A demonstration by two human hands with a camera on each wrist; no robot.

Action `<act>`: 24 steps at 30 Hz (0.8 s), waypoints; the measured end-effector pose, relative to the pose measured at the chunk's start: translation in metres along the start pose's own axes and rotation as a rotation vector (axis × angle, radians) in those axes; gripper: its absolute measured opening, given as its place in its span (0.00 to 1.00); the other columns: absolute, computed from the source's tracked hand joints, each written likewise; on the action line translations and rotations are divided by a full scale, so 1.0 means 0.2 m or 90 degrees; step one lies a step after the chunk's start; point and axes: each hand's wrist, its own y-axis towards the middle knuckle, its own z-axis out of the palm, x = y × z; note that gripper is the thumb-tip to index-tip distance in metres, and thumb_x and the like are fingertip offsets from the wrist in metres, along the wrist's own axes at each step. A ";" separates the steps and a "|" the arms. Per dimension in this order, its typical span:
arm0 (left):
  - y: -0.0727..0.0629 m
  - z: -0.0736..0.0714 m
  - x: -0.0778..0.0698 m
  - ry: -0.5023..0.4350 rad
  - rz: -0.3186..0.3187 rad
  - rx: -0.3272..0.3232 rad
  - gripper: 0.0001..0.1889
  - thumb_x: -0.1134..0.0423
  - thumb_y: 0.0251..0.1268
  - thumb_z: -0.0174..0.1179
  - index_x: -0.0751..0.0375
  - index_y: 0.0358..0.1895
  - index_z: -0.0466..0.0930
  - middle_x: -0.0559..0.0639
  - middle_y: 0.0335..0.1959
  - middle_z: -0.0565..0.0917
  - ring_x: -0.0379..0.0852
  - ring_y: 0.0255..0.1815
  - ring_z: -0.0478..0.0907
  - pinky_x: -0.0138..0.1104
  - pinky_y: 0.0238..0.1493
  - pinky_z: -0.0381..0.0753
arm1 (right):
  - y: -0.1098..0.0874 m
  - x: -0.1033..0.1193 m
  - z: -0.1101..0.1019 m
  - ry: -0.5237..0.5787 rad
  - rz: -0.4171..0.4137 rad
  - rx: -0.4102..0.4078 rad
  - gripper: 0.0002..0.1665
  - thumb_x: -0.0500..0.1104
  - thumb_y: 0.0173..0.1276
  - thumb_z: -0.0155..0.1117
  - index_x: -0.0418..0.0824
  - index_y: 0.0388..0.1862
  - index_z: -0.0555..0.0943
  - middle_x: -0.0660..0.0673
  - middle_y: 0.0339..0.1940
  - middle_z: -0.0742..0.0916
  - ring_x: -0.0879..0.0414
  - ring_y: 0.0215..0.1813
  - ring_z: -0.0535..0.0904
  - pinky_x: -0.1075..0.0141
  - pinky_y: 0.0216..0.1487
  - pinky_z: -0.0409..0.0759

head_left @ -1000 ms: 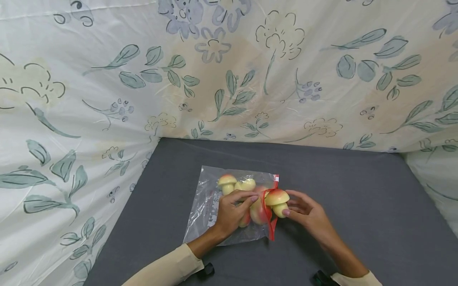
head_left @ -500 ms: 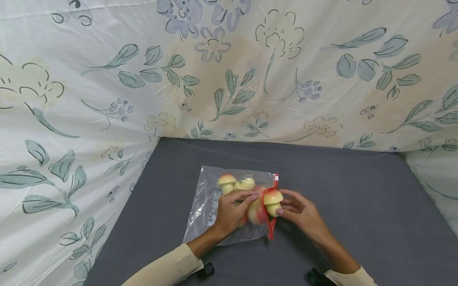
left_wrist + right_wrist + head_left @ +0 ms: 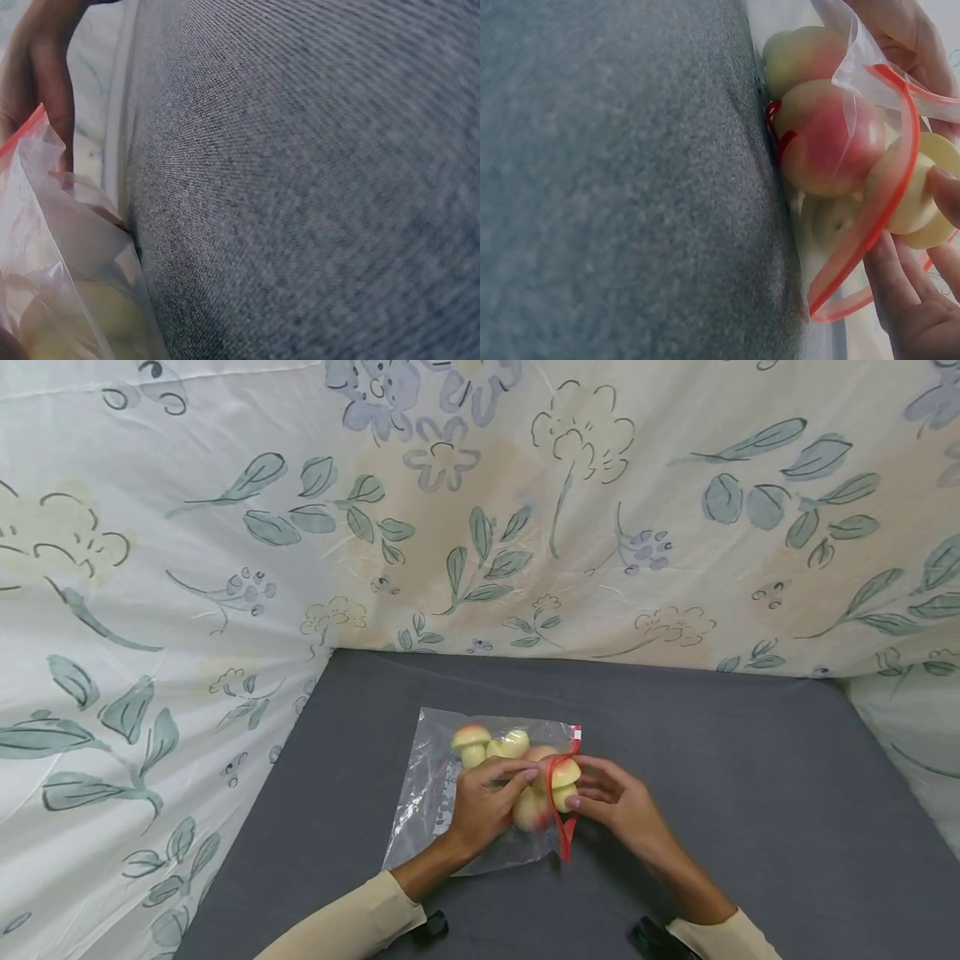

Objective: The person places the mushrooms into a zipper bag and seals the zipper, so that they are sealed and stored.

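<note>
A clear zip bag (image 3: 416,793) with a red zip strip lies at the middle of the table, its mouth to the right. My left hand (image 3: 483,802) pinches the bag's upper layer near the mouth, lifting it so the mouth gapes. With thumb and fingers my right hand (image 3: 618,802) holds a toy mushroom (image 3: 566,772), its cap red and yellow and its stem pale, at the red strip, partly inside the mouth. Another toy mushroom (image 3: 471,745) lies within the bag. In the right wrist view, red-and-yellow round fruit-like pieces (image 3: 829,139) show inside too, one with a red cord loop.
Dark grey cloth covers the table (image 3: 735,777). A floral curtain (image 3: 465,527) hangs along its back and left side. Black wrist straps (image 3: 431,928) sit beside the cream sleeves (image 3: 352,914) near the front.
My right hand has moved left, carrying the toy mushroom from outside the bag's mouth to partly inside it. The left hand keeps its place on the bag.
</note>
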 end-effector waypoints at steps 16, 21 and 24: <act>0.01 -0.01 -0.01 -0.007 -0.007 -0.003 0.06 0.73 0.65 0.73 0.63 0.42 0.92 0.55 0.37 0.93 0.50 0.38 0.90 0.32 0.41 0.87 | 0.03 0.01 0.04 -0.009 -0.001 -0.037 0.33 0.32 0.64 0.79 0.32 0.67 0.79 0.30 0.53 0.88 0.58 0.50 0.88 0.68 0.49 0.87; 0.01 -0.01 0.01 -0.008 -0.010 -0.004 0.05 0.71 0.67 0.73 0.61 0.43 0.93 0.52 0.38 0.93 0.47 0.39 0.90 0.32 0.41 0.87 | 0.04 0.01 0.05 -0.038 -0.008 -0.050 0.31 0.34 0.64 0.80 0.34 0.66 0.82 0.34 0.51 0.89 0.56 0.49 0.87 0.70 0.48 0.86; 0.02 -0.01 0.00 -0.004 -0.005 -0.007 0.05 0.70 0.67 0.73 0.61 0.43 0.93 0.52 0.38 0.93 0.46 0.40 0.90 0.33 0.42 0.87 | 0.04 0.01 0.05 -0.039 -0.007 -0.053 0.30 0.35 0.65 0.80 0.34 0.66 0.83 0.34 0.51 0.90 0.57 0.50 0.87 0.70 0.48 0.86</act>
